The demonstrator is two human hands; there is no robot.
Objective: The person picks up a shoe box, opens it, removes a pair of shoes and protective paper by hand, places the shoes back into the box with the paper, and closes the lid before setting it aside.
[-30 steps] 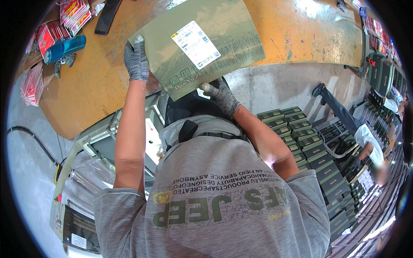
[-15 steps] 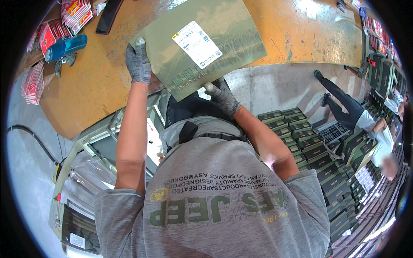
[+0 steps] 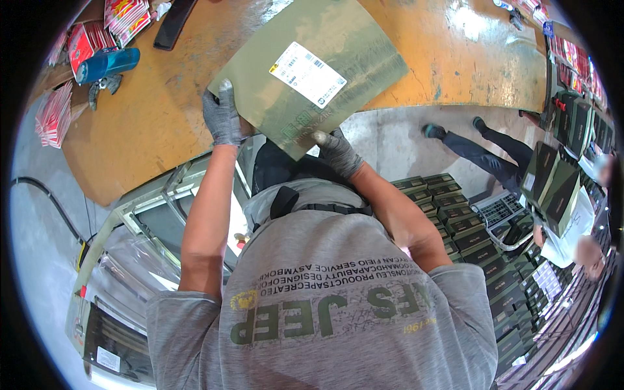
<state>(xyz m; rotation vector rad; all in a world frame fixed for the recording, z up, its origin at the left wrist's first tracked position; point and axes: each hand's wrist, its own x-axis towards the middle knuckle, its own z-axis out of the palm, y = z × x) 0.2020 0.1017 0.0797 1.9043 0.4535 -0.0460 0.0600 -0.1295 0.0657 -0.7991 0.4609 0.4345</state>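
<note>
A flat olive-green box (image 3: pixel 260 84) with a landscape print and a white label (image 3: pixel 308 74) on its top is held between my two gloved hands, tilted over the table's near edge. My left hand (image 3: pixel 223 116), in a grey glove, grips its left corner, thumb on top. At the near edge my right hand (image 3: pixel 339 152), gloved alike, pinches the box with the thumb above; the other fingers are partly hidden beneath it.
The worn yellow table (image 3: pixel 143 123) carries a blue bottle (image 3: pixel 109 65), a dark phone (image 3: pixel 174 26) and red packets (image 3: pixel 54 116) at left. A metal frame (image 3: pixel 140 224) stands below. Stacked dark green boxes (image 3: pixel 471 237) fill the right, where a person (image 3: pixel 564 244) carries boxes.
The box in my hands has turned slightly clockwise and shifted a little right. At right, the other person has stepped leftward and lifted the boxes higher.
</note>
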